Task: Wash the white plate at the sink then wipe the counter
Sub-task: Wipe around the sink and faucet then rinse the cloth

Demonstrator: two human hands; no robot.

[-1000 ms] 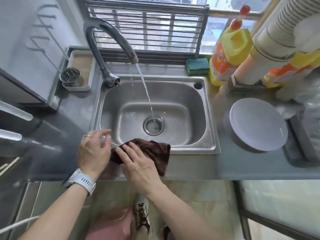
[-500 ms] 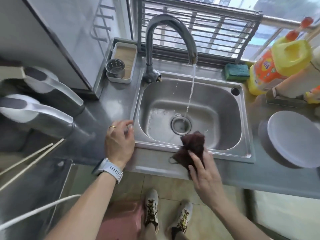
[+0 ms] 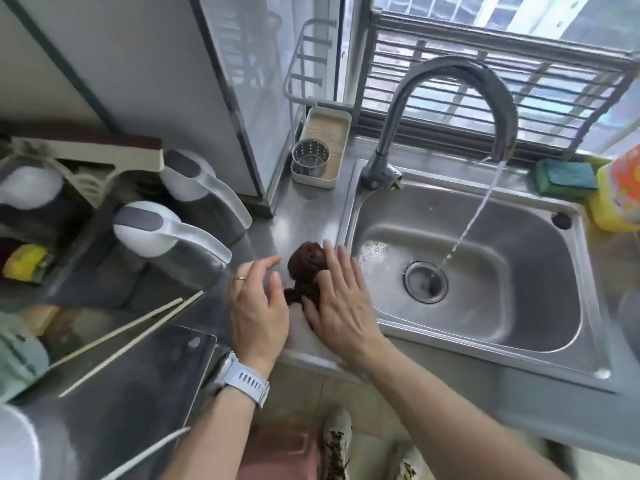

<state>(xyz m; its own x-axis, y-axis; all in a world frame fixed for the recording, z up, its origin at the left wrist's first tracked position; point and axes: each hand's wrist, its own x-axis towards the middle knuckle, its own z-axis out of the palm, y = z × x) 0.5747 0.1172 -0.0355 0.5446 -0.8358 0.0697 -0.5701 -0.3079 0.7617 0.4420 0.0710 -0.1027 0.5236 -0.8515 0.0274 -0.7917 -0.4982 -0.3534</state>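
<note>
The right hand [image 3: 341, 306] pressed flat on the brown cloth [image 3: 306, 271] beside the sink [image 3: 568, 341] — the left hand [image 3: 258, 306] hovered open. The plate was out of view. The tap [image 3: 450, 109] ran unattended — splashes could re-wet the wiped counter [image 3: 277, 216]

No text, brand or number can be read; the orange and yellow label on the detergent bottle [image 3: 620, 188] at the right edge is blurred.

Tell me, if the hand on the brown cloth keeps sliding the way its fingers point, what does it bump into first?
The right hand presses flat on the brown cloth, fingers aimed up and slightly left along the counter. The first thing in that line is probably the white tray holding the perforated metal cup, though depth is hard to judge.
</note>
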